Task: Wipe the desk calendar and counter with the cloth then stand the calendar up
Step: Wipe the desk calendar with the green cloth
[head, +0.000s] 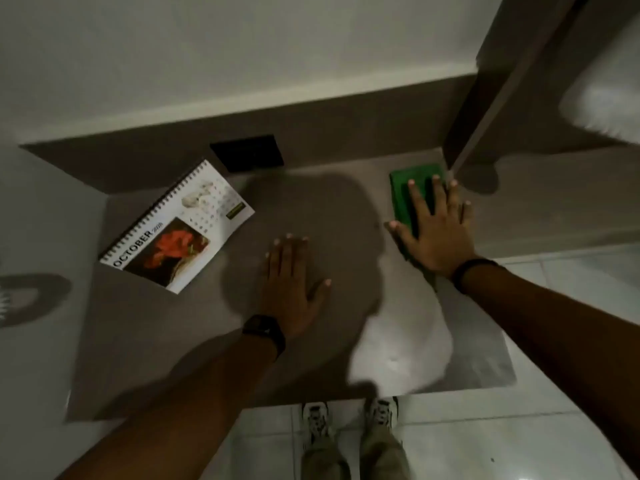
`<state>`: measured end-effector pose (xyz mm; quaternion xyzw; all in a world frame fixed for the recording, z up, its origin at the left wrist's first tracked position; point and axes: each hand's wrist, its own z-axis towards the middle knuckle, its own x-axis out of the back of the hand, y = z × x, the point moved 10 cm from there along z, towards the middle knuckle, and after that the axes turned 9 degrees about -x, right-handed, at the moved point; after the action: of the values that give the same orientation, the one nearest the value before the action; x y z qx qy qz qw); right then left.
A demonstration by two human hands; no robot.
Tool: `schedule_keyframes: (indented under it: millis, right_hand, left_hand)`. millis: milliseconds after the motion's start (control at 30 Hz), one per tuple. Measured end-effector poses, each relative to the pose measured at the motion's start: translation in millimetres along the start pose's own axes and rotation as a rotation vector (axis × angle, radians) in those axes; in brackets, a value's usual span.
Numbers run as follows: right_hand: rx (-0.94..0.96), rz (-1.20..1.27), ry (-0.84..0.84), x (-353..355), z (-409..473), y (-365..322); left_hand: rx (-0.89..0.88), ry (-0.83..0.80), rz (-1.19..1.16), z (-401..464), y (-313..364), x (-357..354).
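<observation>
My left hand (294,278) lies flat and empty on the counter (145,341), my right hand (436,226) presses flat on the green cloth (410,188) mid-wipe, I judge, while the calendar (176,226) still lies flat far left, unstood.

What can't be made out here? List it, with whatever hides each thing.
- Cloth, head view: the right hand lies flat on it and covers much of it.
- Calendar, head view: "OCTOBER" reads, but the date grid is too small and blurred.
- Black plate on the back wall, head view: too dark to identify.
- Counter, head view: shadows hide any dust; the left hand covers part.
</observation>
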<state>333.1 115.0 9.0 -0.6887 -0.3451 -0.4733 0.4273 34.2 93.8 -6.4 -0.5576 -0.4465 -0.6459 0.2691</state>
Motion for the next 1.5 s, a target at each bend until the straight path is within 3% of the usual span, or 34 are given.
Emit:
schedule_keyframes:
  millis: [233,433,700,800,867,967,1133,1300,1500]
  right_hand:
    - [-0.061,-0.057,0.044,-18,24,0]
    - [-0.088,-0.036,0.144,-17,15,-17]
    - [0.086,0.068,0.074,-45,-57,-104]
    - [0.104,0.242,0.057,-52,-79,-138]
    - [0.054,0.487,0.064,-50,-84,-154]
    - [-0.002,0.79,0.04,-53,-87,-197]
    - [0.065,0.967,0.045,-57,-92,-300]
    - [0.114,1.024,0.03,-70,-85,-357]
    - [0.216,0.83,0.082,-97,-88,-391]
  left_hand:
    - [-0.021,0.03,0.123,1,-5,-16]
    - [0.01,0.051,0.093,-4,-14,-15]
    - [0.124,0.057,0.069,-70,-80,15]
    - [0.161,0.181,0.031,-94,-105,45]
    - [0.176,0.326,0.012,-101,-120,77]
    - [0.08,0.439,0.128,-82,-133,134]
    - [-0.028,0.183,0.425,-28,-150,179]
    - [-0.075,-0.034,0.439,-16,-165,175]
    - [-0.155,-0.129,0.579,-24,-169,173]
